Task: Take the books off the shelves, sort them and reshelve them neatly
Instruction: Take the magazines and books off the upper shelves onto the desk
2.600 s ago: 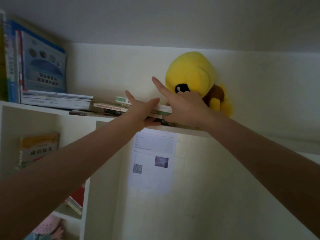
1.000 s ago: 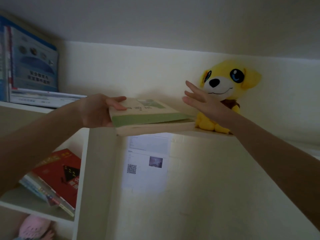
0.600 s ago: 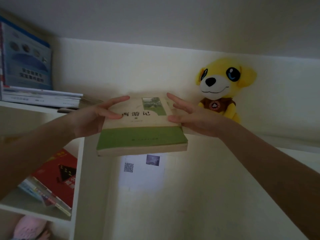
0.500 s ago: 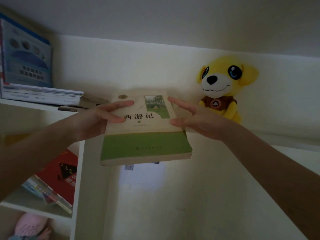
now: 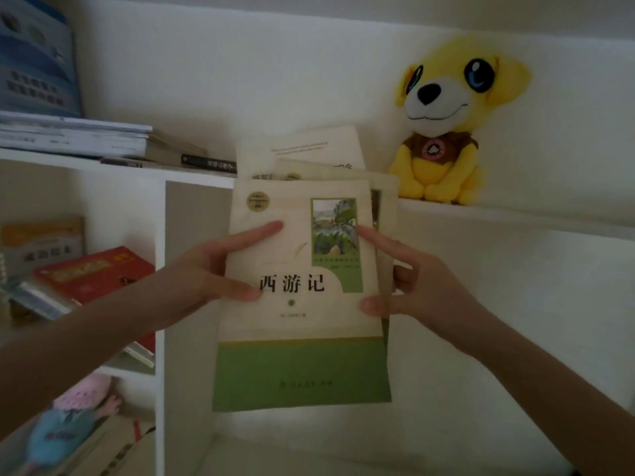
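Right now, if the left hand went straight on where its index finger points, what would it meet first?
The left hand holds the front book; it would first cross the cover's picture, then perhaps the plush dog, depth unclear.

cream-and-green book cover (image 5: 302,304) titled 西游记, other book covers' print too blurred to read

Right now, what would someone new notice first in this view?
The cream-and-green book held up at centre, with the left hand and right hand gripping its sides. Next, the yellow plush dog sitting on the top ledge at upper right, then the red book in the left compartment.
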Motion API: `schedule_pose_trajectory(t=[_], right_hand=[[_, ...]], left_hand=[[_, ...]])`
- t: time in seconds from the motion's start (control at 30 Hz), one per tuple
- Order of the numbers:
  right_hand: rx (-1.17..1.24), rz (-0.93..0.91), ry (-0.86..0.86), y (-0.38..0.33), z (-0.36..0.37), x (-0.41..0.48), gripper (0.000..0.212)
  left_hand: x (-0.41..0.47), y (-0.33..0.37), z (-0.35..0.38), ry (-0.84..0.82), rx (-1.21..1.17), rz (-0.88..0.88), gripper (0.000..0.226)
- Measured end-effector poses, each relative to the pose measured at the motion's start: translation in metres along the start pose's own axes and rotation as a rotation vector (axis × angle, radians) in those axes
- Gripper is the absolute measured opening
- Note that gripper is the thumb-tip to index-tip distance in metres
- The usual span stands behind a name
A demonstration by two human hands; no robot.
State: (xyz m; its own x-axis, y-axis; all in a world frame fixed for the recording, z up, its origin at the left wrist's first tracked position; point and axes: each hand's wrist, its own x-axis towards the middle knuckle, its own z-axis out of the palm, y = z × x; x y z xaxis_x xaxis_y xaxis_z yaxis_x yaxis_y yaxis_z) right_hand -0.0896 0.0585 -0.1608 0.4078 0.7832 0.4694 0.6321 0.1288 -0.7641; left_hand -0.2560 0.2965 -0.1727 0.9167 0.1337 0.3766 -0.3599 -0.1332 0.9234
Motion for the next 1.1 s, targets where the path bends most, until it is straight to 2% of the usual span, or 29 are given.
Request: schedule_pose_trajectory(t=[0.2,0.37,0.6,0.7,0.8,0.97,1.1], right_hand=[[-0.136,-0.012,0.068,0.05,0.021,-0.029,0.097],[-0.119,0.055,0.05,0.082,0.036,-0.056,0.096],[-0.031,0.367,-0.096,0.163,0.061,-0.085,0.093],[-0.056,0.491,-0.13,0.203,0.071,-0.09,0.095],[-0.011,0.566,-0.14,0.234,0.075,-0.1,0.097],[0.031,0.638,-0.171,0.269,0.062,-0.132,0.099],[0.14,0.762,-0.109,0.297,0.044,-0.168,0.101]], left_hand=[[-0.009,-0.045,0.015,0.009,0.009,0.0,0.084],[-0.025,-0.081,0.024,0.026,0.096,-0.042,0.087],[-0.034,-0.161,0.028,-0.032,0.086,-0.317,0.089],[-0.03,-0.202,0.036,-0.014,-0.004,-0.411,0.089],[-0.027,-0.239,0.047,0.003,-0.09,-0.486,0.088],[-0.023,-0.284,0.077,-0.031,-0.091,-0.587,0.085],[-0.012,-0.308,0.114,-0.066,-0.051,-0.631,0.081]])
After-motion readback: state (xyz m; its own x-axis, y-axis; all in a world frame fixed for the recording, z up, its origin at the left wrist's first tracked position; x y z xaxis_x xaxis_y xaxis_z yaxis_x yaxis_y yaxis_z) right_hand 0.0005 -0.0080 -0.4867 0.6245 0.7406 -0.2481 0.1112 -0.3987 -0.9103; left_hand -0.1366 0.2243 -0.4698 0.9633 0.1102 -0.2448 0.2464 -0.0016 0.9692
